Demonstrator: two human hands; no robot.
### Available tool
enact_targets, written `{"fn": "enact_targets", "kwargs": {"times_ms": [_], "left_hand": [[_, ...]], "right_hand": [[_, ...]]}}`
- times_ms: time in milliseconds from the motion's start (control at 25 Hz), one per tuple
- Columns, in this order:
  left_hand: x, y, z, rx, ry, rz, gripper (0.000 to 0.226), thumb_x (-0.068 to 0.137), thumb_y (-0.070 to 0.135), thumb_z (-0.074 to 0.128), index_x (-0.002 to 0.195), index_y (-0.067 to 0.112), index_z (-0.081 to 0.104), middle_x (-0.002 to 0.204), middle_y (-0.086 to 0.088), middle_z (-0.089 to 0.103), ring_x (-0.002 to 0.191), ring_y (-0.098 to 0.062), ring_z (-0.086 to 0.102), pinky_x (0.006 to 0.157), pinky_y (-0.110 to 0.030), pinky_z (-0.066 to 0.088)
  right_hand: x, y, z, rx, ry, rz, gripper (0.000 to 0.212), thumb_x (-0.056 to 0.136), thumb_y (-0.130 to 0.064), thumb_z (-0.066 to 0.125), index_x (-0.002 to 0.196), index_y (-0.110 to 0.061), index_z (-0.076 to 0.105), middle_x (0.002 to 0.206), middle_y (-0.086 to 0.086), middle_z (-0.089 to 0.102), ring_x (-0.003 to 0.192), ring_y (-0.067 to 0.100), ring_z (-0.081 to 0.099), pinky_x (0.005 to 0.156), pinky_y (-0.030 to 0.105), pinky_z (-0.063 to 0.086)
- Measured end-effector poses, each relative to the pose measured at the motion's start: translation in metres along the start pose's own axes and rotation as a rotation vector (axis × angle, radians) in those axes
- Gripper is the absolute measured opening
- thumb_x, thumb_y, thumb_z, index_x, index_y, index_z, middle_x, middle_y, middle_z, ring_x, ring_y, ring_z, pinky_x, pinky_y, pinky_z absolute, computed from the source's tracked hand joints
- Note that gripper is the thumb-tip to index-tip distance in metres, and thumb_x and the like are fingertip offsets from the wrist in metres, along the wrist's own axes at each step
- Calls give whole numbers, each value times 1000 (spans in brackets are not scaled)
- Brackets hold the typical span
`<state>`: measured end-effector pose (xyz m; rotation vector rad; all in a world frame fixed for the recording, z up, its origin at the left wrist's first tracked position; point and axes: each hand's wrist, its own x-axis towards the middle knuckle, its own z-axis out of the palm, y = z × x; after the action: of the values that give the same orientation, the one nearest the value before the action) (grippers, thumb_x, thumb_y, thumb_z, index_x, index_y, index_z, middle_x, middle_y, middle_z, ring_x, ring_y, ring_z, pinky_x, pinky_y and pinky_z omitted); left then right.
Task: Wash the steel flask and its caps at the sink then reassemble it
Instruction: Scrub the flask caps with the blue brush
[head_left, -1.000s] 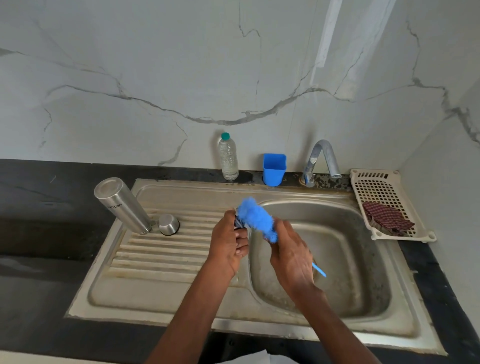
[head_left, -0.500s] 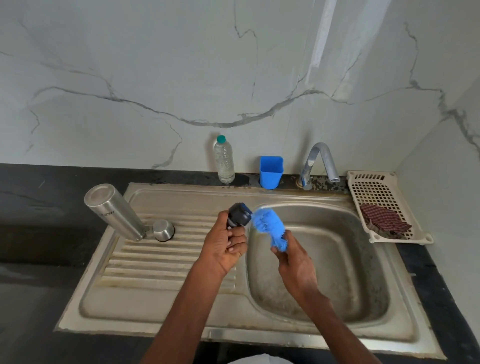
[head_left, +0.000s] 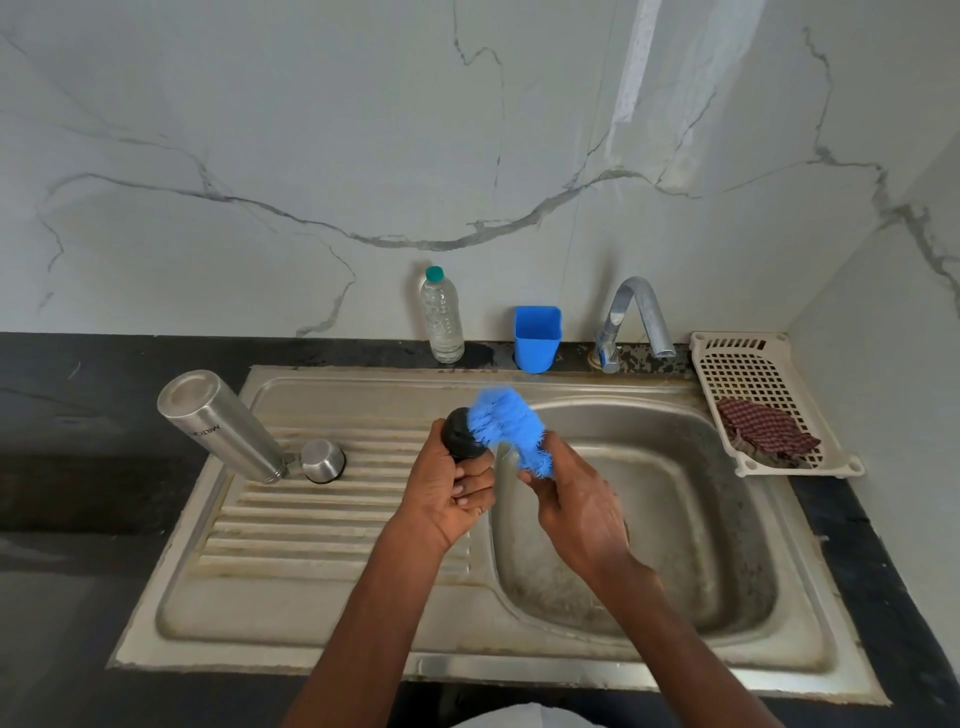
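My left hand (head_left: 449, 493) grips a black inner cap (head_left: 460, 434) over the edge between drainboard and basin. My right hand (head_left: 576, 512) holds a blue bottle brush (head_left: 511, 426), whose bristles press against the right side of the cap. The brush handle is hidden under my right hand. The steel flask (head_left: 218, 423) stands upside down and tilted on the drainboard's far left corner. A small steel outer cap (head_left: 323, 460) sits right beside the flask's mouth end.
The steel sink (head_left: 675, 670) has a ribbed drainboard on the left and a basin on the right. At the back stand a clear water bottle (head_left: 442, 317), a blue cup (head_left: 537, 338) and the tap (head_left: 631, 317). A white basket (head_left: 748, 374) with a checked cloth (head_left: 766, 431) sits right.
The brush head went from over the cap to its right side, then back against it. Both hands stayed above the sink divider.
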<state>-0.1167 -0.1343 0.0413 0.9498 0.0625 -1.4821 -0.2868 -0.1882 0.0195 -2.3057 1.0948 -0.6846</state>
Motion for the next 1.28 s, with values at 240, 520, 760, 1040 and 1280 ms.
{"fn": "enact_targets", "kwargs": {"times_ms": [240, 520, 760, 1040, 1280], "left_hand": [[11, -5, 11, -127, -78, 86, 35, 108, 30, 36, 85, 14, 56, 49, 6, 40, 34, -4, 31, 33, -21, 30], [-1, 2, -2, 91, 158, 251, 37, 106, 28, 34, 78, 16, 56, 49, 6, 32, 34, -5, 24, 33, -19, 20], [-2, -8, 6, 120, 182, 239, 40, 106, 27, 30, 73, 17, 52, 47, 7, 28, 33, -6, 22, 32, -18, 18], [-2, -10, 10, 130, 251, 216, 40, 105, 26, 30, 69, 19, 47, 46, 7, 28, 32, -6, 21, 33, -19, 17], [-4, -11, 13, 152, 278, 219, 40, 104, 24, 33, 67, 19, 47, 47, 6, 29, 33, -7, 22, 34, -19, 17]], "right_hand": [[-5, -7, -1, 0, 38, 8, 37, 100, -26, 65, 130, -34, 44, 104, -14, 65, 73, 15, 63, 56, 32, 50], [-4, -2, 6, 131, -45, 12, 30, 103, -41, 57, 128, -35, 43, 89, -17, 59, 71, 9, 58, 57, 34, 50], [-5, -1, 6, 79, -94, 61, 42, 103, -44, 56, 141, -34, 40, 97, -16, 62, 80, 15, 59, 66, 37, 50], [-4, -5, 4, 96, -142, 52, 43, 103, -35, 58, 142, -40, 40, 100, -16, 64, 83, 13, 62, 70, 40, 56], [-6, -7, 9, 116, -152, 71, 45, 103, -35, 59, 145, -36, 41, 97, -19, 60, 77, 9, 59, 63, 31, 49]]}}
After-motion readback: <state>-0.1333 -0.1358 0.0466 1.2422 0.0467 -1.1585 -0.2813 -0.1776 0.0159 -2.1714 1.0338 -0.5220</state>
